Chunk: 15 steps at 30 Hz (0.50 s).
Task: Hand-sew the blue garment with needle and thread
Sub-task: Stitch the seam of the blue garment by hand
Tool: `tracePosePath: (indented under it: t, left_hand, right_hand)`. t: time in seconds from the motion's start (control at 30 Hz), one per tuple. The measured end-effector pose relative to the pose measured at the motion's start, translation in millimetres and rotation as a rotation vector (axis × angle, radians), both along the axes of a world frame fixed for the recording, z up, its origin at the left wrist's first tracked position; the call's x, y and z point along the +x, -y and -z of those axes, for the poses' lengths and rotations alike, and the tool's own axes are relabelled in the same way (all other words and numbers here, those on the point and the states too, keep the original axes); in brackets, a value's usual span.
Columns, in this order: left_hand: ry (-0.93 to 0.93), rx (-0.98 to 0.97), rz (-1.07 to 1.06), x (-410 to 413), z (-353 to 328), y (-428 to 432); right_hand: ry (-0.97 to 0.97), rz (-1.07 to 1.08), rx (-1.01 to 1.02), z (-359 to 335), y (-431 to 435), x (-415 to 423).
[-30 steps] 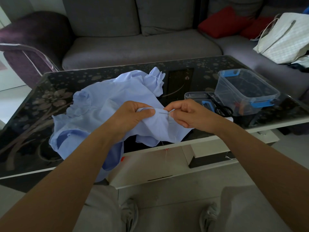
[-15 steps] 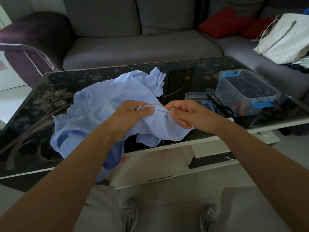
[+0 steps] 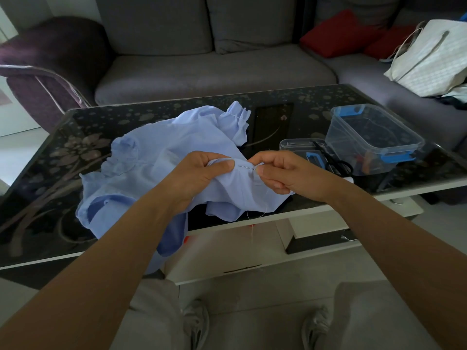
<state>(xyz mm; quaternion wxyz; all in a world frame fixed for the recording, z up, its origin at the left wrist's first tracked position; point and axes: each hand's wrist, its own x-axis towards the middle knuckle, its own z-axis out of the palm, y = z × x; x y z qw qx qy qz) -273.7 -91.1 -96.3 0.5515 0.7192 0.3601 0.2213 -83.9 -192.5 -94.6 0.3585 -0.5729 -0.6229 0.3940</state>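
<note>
The left hand (image 3: pixel 199 173) is curled tight, gripping a bunched fold of the one blue garment (image 3: pixel 156 157) under its thumb. The right hand (image 3: pixel 285 173) is nearly closed, pinching a single needle (image 3: pixel 246 167) between thumb and forefinger, its tip at the fold just beside the left thumb. One pale thread (image 3: pixel 250 224) dangles below the cloth. The garment sprawls across the dark glass table (image 3: pixel 75 127). To the right sit one clear plastic box (image 3: pixel 374 137) and one pair of scissors (image 3: pixel 338 164); two red cushions (image 3: pixel 338 34) lie on the sofa.

No readable text, labels, brands or numbers anywhere in view.
</note>
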Motion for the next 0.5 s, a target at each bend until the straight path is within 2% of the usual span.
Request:
tracePosePath:
  t: [0.13,0.5]
  left_hand:
    - [0.068,-0.039,-0.003,1,2,-2]
    - [0.083,-0.116,0.064,1,1,-1]
  right_hand:
    - [-0.027,0.019,0.023,2,-3,-1]
    - [-0.066,0.095,0.121,2,-10,-11]
